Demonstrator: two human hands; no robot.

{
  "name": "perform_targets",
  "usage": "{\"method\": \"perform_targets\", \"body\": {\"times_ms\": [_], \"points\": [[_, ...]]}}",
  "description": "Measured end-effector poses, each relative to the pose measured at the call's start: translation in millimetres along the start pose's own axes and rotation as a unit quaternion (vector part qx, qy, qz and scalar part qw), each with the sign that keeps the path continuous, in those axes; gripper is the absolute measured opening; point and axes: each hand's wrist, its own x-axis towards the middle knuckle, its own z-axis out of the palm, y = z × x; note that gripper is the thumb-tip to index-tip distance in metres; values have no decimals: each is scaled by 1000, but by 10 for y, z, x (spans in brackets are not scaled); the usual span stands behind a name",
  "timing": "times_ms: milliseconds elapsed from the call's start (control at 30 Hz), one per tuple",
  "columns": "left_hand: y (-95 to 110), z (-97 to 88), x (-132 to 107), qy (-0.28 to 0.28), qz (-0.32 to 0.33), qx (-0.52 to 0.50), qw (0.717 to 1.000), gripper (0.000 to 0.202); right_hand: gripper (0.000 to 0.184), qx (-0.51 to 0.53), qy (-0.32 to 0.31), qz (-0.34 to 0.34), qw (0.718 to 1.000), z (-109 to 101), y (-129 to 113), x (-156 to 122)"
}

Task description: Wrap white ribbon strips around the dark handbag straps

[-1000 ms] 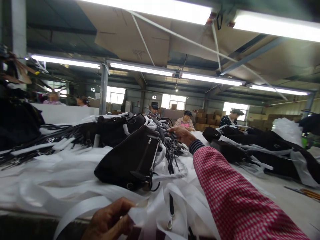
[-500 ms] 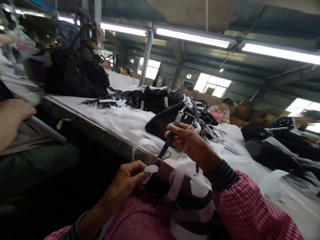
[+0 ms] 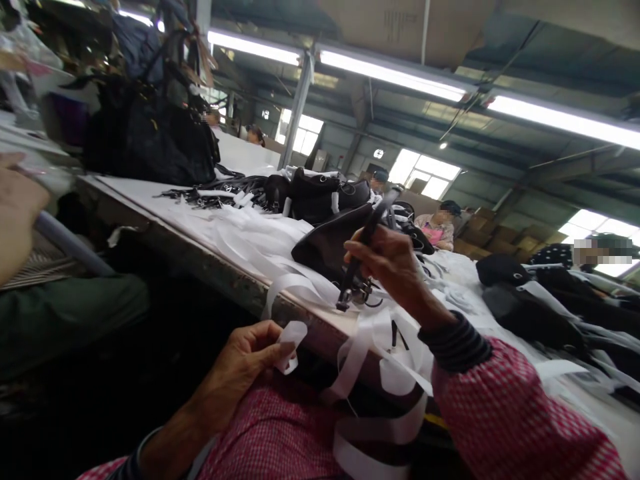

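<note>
My right hand (image 3: 387, 260) is closed around a dark strap (image 3: 369, 233) with metal buckle hardware at its lower end, held slanting above the table's front edge. Lower and to the left, my left hand (image 3: 257, 350) pinches a short curled piece of white strip (image 3: 291, 343) between thumb and fingers. The strap and this white piece are apart. Long loops of white ribbon-like strip (image 3: 357, 357) hang over the table edge beneath my right hand. Behind the strap lies a black bag (image 3: 320, 243).
The table (image 3: 200, 257) carries a heap of white strips (image 3: 255, 233), a pile of dark straps (image 3: 215, 193) and black bags (image 3: 325, 197). A large black bag (image 3: 150, 143) stands at far left. Another person's hand (image 3: 17, 213) is at the left edge; more black pieces (image 3: 530, 313) lie at right.
My right hand has moved the strap up and away from my left hand, and the strap's buckle end has left the white piece. My left hand has stayed low with the white piece.
</note>
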Motion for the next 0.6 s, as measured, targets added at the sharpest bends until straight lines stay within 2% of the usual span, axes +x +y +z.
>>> {"method": "perform_targets", "body": {"times_ms": [67, 167, 233, 300, 400, 600], "points": [[3, -11, 23, 10, 10, 14, 1000, 44, 22, -98, -23, -25, 995, -74, 112, 73], [-5, 13, 109, 14, 17, 41, 999, 43, 20, -131, 10, -51, 990, -103, 194, 130], [-30, 43, 189, 18, 17, 53, 998, 44, 21, -126, 15, -56, 990, -76, 187, 130], [-78, 65, 268, 28, 18, 62, 998, 45, 24, -110, -11, -45, 993, -34, 158, 106], [-179, 69, 341, 33, 21, 74, 997, 45, 28, -51, -23, -27, 998, 30, 98, 39], [-305, 74, 289, 42, 6, 75, 996, 40, 24, 32, -45, -13, 998, 162, -86, -126]]}}
